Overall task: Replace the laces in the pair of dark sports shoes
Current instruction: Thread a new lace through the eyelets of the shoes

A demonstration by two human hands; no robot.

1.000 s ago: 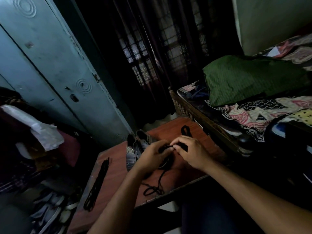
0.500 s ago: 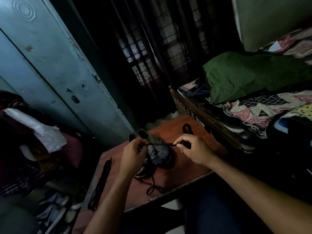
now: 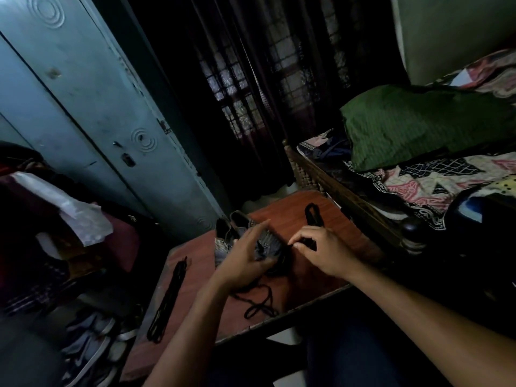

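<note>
A pair of dark sports shoes (image 3: 227,241) sits side by side on the reddish-brown table (image 3: 282,208). My left hand (image 3: 243,258) rests on the nearer shoe with its index finger stretched out straight over the upper. My right hand (image 3: 321,252) is just right of that shoe, its fingertips pinching a black lace (image 3: 303,243) at the eyelets. The loose end of a black lace (image 3: 259,304) trails from under the shoe toward the table's near edge.
A folded black lace bundle (image 3: 314,216) lies behind my right hand and another long bundle (image 3: 167,300) lies on the table's left side. A bed with a green pillow (image 3: 418,127) borders the right. Other shoes (image 3: 92,339) sit on the floor at left.
My left hand let go of the taut lace it had pulled to the left and came back onto the shoe. My right hand stayed at the shoe's right side.
</note>
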